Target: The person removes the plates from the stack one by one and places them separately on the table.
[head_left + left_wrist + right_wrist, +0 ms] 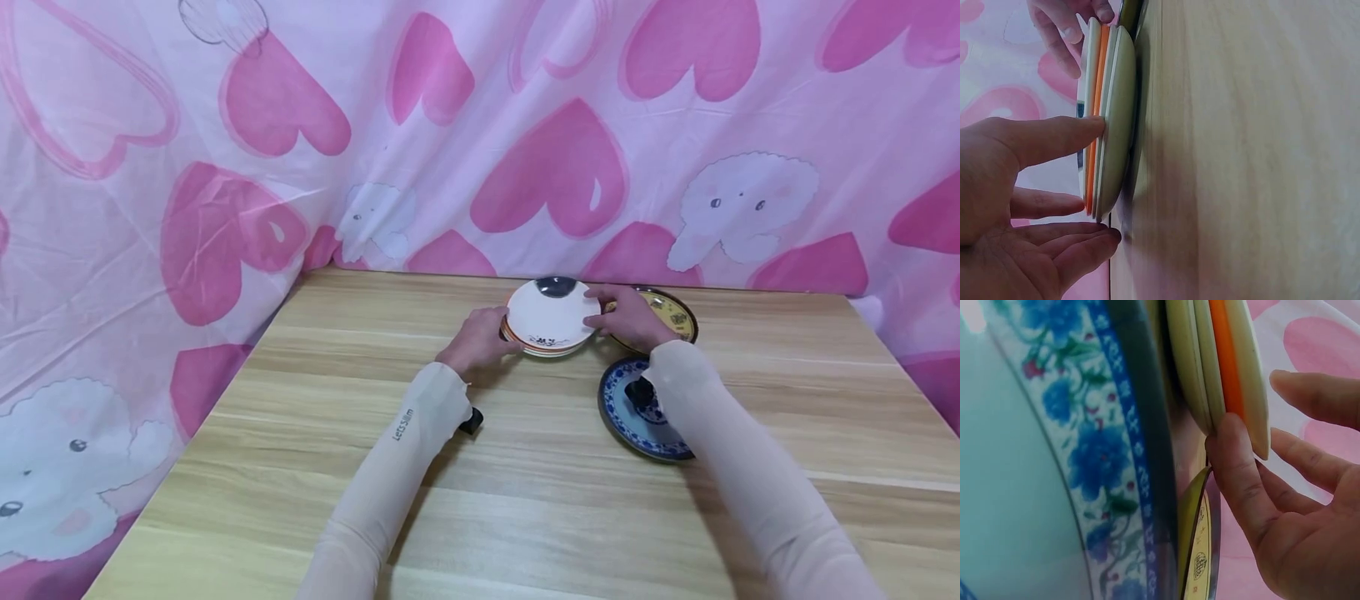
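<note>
Near the back of the table, a stack of several small plates (551, 317) has a white one on top with a black patch. In the left wrist view, cream and orange rims (1102, 75) show along its side. My left hand (480, 337) touches the stack's left edge, one fingertip against the rims and the other fingers extended around the side. On the opposite edge, my right hand (633, 321) has a fingertip on the rims (1229, 369), its other fingers stretched out by the top plate.
Behind the right hand lies a yellow patterned plate with a dark rim (692, 323). A blue-and-white floral plate (618, 408) sits closer, partly under the right forearm. A pink heart-print curtain (547, 175) hangs along the back edge of the wooden table (525, 500).
</note>
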{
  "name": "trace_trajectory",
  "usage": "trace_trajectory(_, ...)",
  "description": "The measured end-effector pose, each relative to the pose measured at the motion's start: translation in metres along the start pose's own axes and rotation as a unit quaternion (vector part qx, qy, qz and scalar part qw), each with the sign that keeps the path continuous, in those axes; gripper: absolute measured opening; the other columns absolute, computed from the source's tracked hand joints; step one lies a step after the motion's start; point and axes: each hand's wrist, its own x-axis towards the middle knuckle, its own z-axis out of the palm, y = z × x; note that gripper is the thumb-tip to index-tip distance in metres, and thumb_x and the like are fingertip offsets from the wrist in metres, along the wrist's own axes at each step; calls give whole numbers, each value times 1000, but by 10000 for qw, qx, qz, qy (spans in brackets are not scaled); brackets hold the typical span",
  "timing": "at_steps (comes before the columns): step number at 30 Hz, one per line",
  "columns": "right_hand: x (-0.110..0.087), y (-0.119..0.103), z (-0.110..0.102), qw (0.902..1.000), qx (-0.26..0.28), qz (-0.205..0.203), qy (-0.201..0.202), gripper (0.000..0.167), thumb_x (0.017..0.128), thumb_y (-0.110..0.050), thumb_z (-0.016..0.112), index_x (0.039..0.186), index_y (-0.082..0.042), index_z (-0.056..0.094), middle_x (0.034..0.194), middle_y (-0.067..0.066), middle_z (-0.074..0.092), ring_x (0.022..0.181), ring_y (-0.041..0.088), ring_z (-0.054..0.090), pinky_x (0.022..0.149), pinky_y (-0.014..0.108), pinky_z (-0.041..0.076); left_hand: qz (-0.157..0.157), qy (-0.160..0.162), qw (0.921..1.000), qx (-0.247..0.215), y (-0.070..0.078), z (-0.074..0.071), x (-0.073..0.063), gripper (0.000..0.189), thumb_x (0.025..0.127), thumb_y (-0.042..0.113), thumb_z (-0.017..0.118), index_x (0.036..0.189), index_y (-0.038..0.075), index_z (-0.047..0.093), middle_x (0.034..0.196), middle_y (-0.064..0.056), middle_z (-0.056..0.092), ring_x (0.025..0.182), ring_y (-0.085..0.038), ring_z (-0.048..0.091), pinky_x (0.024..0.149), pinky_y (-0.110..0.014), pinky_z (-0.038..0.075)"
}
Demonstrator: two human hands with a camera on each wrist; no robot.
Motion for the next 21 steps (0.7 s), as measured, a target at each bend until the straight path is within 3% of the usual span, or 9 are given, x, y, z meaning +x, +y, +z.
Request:
trace_trajectory(4, 0, 1, 2, 9999, 23, 12, 118, 54, 95, -11, 65, 145, 1, 47, 128, 23, 51, 92, 24, 59, 80, 34, 59, -23, -10, 10000, 46, 0, 0, 0, 44, 88, 28, 77, 121, 3, 63, 117, -12, 70, 114, -27, 62, 102, -38, 51)
trace_trajectory(11, 2, 1, 5, 9986, -164, 380, 326, 56, 91, -12, 68, 144, -5, 51, 128, 20, 57, 83, 21, 59, 74, 26, 47, -67, 35, 10000, 23, 1, 1, -1, 46, 90, 31, 74, 124, 2, 63, 122, -13, 69, 118, -28, 62, 105, -39, 49)
trace_trajectory(15, 3, -1, 6, 9980, 62, 534, 336, 58, 91, -7, 65, 147, -5, 48, 124, 23, 59, 73, 20, 64, 64, 25, 49, -89, 82, 9999, -103, 1, 1, -2, 47, 90, 28, 75, 128, 2, 62, 126, -13, 69, 122, -29, 61, 109, -39, 47)
trace_trajectory(21, 3, -4, 9, 9944, 668, 666, 469, 63, 88, 5, 62, 148, -2, 46, 145, 27, 47, 67, 14, 66, 68, 29, 60, -90, 72, 9999, -90, 1, 2, -3, 50, 91, 28, 74, 131, 3, 60, 130, -13, 68, 125, -29, 59, 111, -39, 46)
